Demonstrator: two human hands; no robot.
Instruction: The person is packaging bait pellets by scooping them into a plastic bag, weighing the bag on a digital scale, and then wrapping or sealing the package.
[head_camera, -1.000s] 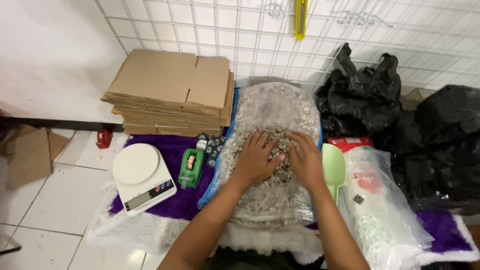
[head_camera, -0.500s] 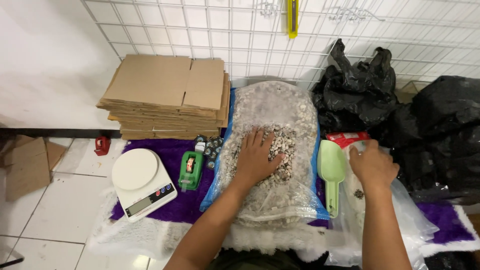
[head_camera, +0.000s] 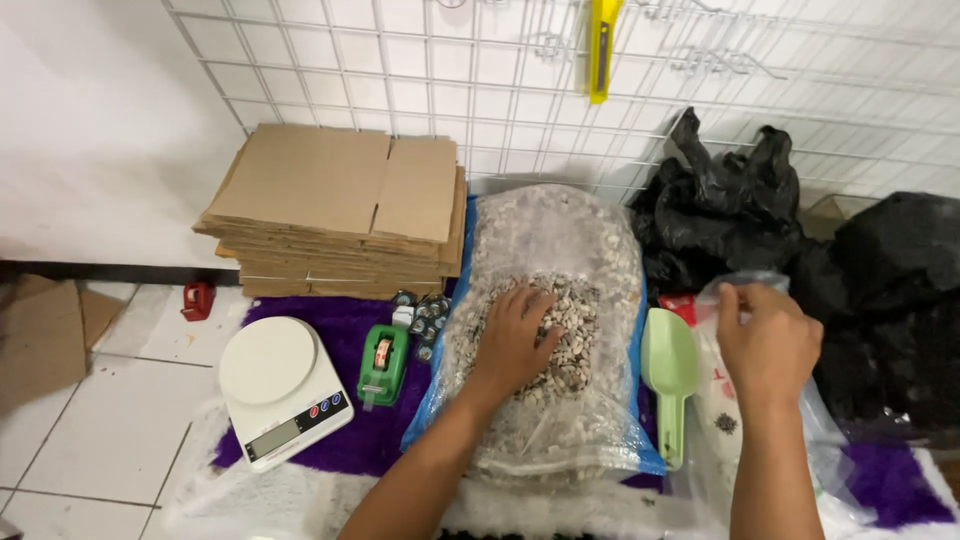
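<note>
At centre, the left hand (head_camera: 515, 335) rests spread in the gravel bag (head_camera: 548, 340). At 3 o'clock, the right hand (head_camera: 768, 345) pinches a clear bag (head_camera: 820, 430); a green scoop (head_camera: 669, 375) lies between. Scale (head_camera: 283, 385) at 9, cardboard (head_camera: 340, 215) at 11.

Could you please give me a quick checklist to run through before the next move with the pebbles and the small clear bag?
1. Left hand rests in the pebbles of the big open sack: ok.
2. Right hand pinches the small clear bag at its top edge: ok.
3. Small bag's mouth open: cannot tell.
4. Green scoop lies free between sack and small bag: ok.
5. White scale has a bare platform: ok.
6. Scale switched on: cannot tell.
</note>
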